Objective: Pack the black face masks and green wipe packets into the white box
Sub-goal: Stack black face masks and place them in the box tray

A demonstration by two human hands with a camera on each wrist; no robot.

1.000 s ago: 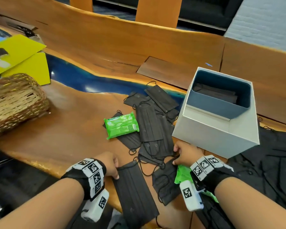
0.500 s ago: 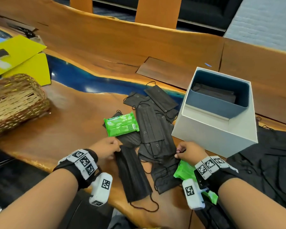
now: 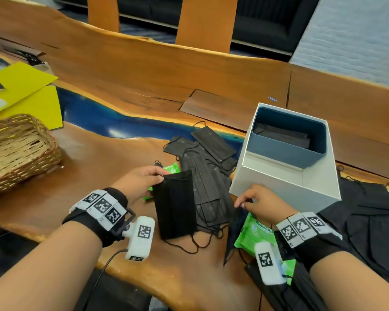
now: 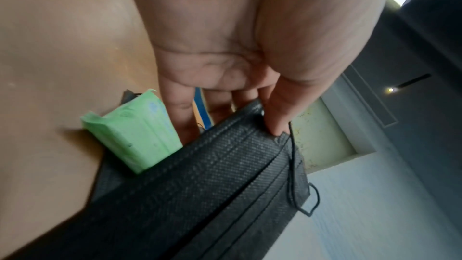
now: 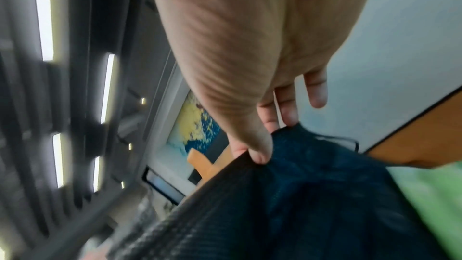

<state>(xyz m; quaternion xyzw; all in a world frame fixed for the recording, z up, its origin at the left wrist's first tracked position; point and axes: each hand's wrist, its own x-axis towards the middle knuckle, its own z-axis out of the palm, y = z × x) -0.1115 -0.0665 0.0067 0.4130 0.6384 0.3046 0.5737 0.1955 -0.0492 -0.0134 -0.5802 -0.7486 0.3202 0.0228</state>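
My left hand (image 3: 144, 178) pinches the top edge of a black face mask (image 3: 175, 205), lifted off the table; the left wrist view shows thumb and fingers on that mask (image 4: 225, 185). My right hand (image 3: 254, 200) pinches another black mask (image 3: 233, 230) that hangs edge-on below it, seen also in the right wrist view as the dark mask (image 5: 312, 195). A pile of black masks (image 3: 209, 167) lies between the hands. One green wipe packet (image 3: 173, 168) peeks out behind my left hand, another green packet (image 3: 256, 232) lies under my right wrist. The white box (image 3: 285, 187) stands right, holding masks (image 3: 283, 136).
A wicker basket (image 3: 16, 151) sits at the left, with yellow folders (image 3: 23, 86) behind it. Black cloth (image 3: 368, 221) lies at the right of the box. The table's front edge (image 3: 166, 295) runs just below my wrists. A wooden bench back (image 3: 189, 68) rises behind.
My left hand has lifted its mask off the table and moved up and right toward the pile. My right hand has risen with a second mask pinched in it.
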